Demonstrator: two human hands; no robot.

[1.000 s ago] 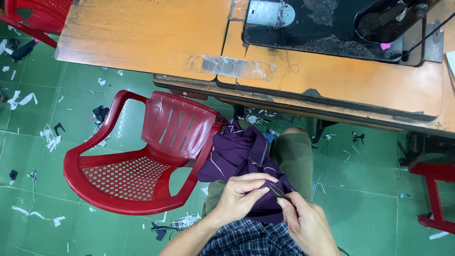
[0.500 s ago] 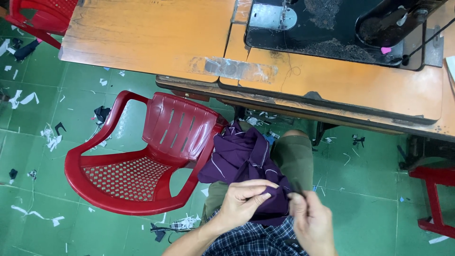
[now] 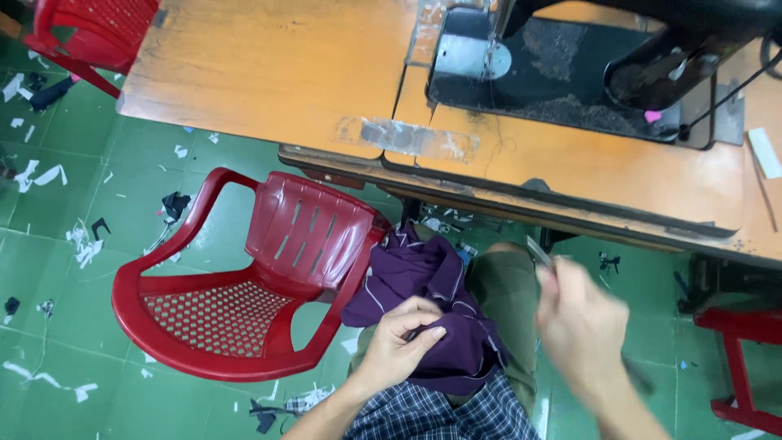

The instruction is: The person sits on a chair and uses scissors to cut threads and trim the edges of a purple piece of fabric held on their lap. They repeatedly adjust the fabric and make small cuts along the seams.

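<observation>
The right hand [image 3: 582,322] is motion-blurred, raised beside the knee; its grip pinches a small, thin tool [image 3: 539,251] too smeared to identify. The left hand [image 3: 405,342] clenches the purple cloth [image 3: 432,314] on the lap. Close by, the red chair [image 3: 244,293] crowds the left and the counter [image 3: 269,73] edge lies ahead.

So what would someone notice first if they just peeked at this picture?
Probably the bright red plastic chair on the green floor, lower left. Next, the purple cloth on the person's lap, pinched by the left hand, and the blurred right hand beside it. Up top sits a black sewing machine.
</observation>
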